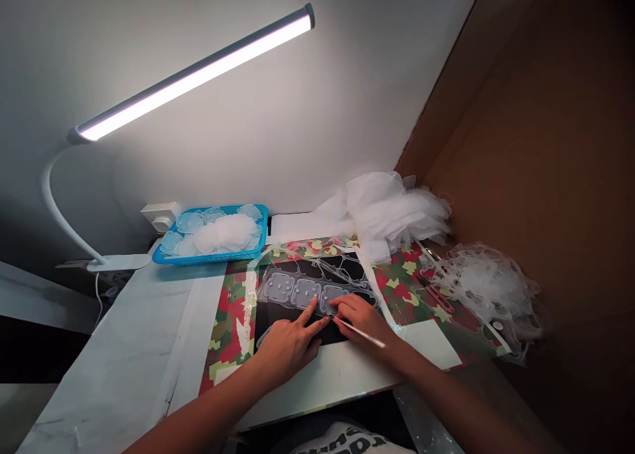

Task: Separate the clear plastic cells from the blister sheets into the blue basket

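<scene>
A translucent sheet with rounded rectangular pieces marked on it (306, 293) lies on a black mat (278, 318). My left hand (288, 348) rests at the near edge of the sheet. Its index finger stretches onto the middle piece, and its thumb side lies over the mat. At the right-hand piece, my right hand (364, 318) holds a thin white stick-like tool (367, 337). The tool slants down toward my right wrist, and its working tip is too small to make out. The fingertips of both hands are close together.
A blue tray (208, 259) holds several translucent pieces at the back left. White sheets (391, 209) are heaped behind the mat, with clear scraps (496, 288) at right. Near them lies a red-handled tool (436, 295). A lit lamp (198, 77) hangs above.
</scene>
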### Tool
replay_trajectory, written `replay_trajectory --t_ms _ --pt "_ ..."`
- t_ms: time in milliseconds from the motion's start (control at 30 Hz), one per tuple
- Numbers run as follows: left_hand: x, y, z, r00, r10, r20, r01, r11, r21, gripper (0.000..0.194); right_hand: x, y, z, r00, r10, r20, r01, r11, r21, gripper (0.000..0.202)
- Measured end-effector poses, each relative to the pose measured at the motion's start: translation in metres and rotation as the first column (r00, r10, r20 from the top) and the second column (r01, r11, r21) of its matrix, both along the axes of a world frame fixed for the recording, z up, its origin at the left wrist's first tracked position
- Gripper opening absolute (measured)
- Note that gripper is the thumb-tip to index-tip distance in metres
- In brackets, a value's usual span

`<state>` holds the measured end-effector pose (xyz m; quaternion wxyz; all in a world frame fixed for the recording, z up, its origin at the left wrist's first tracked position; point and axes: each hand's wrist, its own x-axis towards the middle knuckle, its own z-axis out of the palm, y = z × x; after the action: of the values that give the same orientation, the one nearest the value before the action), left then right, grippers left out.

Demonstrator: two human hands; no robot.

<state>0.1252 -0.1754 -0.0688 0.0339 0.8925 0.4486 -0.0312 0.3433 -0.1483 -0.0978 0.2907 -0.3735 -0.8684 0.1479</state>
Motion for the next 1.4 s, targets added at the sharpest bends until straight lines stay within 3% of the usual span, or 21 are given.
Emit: replay_trajectory --t_ms 67,133,167,233,267,300,367,433,533,633,700,800,933,1033,1167,1233,1333,1400 --pt "0.001 0.001 0.003 1.0 0.008 0.0 -0.008 1.0 -0.025 0.049 0.001 0.002 0.001 0.999 -0.04 -0.028 0.041 0.999 0.036 0.016" --pt "0.001 0.0 0.007 1.0 0.019 0.018 -0.017 0.998 -0.06 0.048 0.011 0.007 0.005 0.968 -0.206 -0.143 0.204 0.978 -0.033 0.019" --pt "0.001 -0.001 0.009 0.999 0.025 0.033 -0.023 0.996 -0.083 0.048 0.019 0.01 0.008 0.917 -0.335 -0.215 0.322 0.942 -0.095 0.019" --pt "-0.002 -0.001 0.012 0.996 0.046 0.075 -0.036 0.99 -0.139 0.049 0.039 0.015 0.014 0.746 -0.582 -0.324 0.536 0.813 -0.227 0.02" --pt "-0.004 0.0 0.014 0.993 0.059 0.106 -0.04 0.984 -0.173 0.049 0.048 0.017 0.015 0.666 -0.655 -0.358 0.589 0.756 -0.286 0.024" --pt "-0.007 0.003 0.016 0.987 0.069 0.144 -0.037 0.977 -0.211 0.048 0.055 0.018 0.017 0.618 -0.685 -0.385 0.595 0.728 -0.341 0.028" --pt "-0.011 0.015 0.021 0.962 0.09 0.258 -0.007 0.952 -0.307 0.041 0.061 0.014 0.018 0.613 -0.66 -0.434 0.507 0.75 -0.425 0.033" --pt "-0.01 0.033 0.027 0.897 0.177 0.406 0.006 0.911 -0.412 0.038 0.055 0.004 0.02 0.653 -0.588 -0.477 0.385 0.8 -0.46 0.033" --pt "0.004 0.065 0.029 0.764 0.399 0.507 -0.01 0.793 -0.609 0.061 0.036 -0.012 0.03 0.725 -0.493 -0.48 0.262 0.843 -0.47 0.029" --pt "0.026 0.086 0.02 0.766 0.442 0.467 0.041 0.691 -0.722 0.054 0.023 -0.016 0.04 0.841 -0.363 -0.402 0.118 0.847 -0.518 0.026" --pt "0.037 0.091 0.011 0.781 0.408 0.473 0.047 0.717 -0.696 0.036 0.021 -0.008 0.043 0.851 -0.343 -0.397 0.078 0.831 -0.551 0.026" --pt "0.043 0.086 0.003 0.776 0.372 0.51 0.013 0.798 -0.602 0.017 0.025 0.013 0.038 0.793 -0.41 -0.451 0.071 0.797 -0.6 0.031" --pt "0.043 0.071 0.005 0.775 0.313 0.548 -0.02 0.88 -0.474 0.017 0.029 0.033 0.031 0.826 -0.343 -0.448 -0.067 0.729 -0.682 0.035" --pt "0.044 0.063 0.007 0.8 0.257 0.542 -0.052 0.93 -0.365 0.019 0.028 0.036 0.032 0.852 -0.313 -0.421 -0.081 0.714 -0.695 0.036" --pt "0.047 0.054 0.005 0.821 0.224 0.525 -0.097 0.961 -0.259 0.025 0.026 0.035 0.034 0.88 -0.309 -0.361 -0.007 0.75 -0.661 0.029" --pt "0.044 0.047 0.003 0.796 0.162 0.583 -0.094 0.985 -0.145 0.029 0.027 0.036 0.031 0.885 -0.345 -0.311 0.094 0.788 -0.608 0.025" --pt "0.028 0.032 0.005 0.705 0.023 0.709 -0.084 0.995 0.051 0.039 0.033 0.04 0.024 0.883 -0.409 -0.229 0.256 0.831 -0.494 0.023" --pt "0.011 0.024 0.009 0.602 0.018 0.799 -0.131 0.988 0.077 0.041 0.041 0.042 0.021 0.884 -0.427 -0.189 0.301 0.831 -0.469 0.021"
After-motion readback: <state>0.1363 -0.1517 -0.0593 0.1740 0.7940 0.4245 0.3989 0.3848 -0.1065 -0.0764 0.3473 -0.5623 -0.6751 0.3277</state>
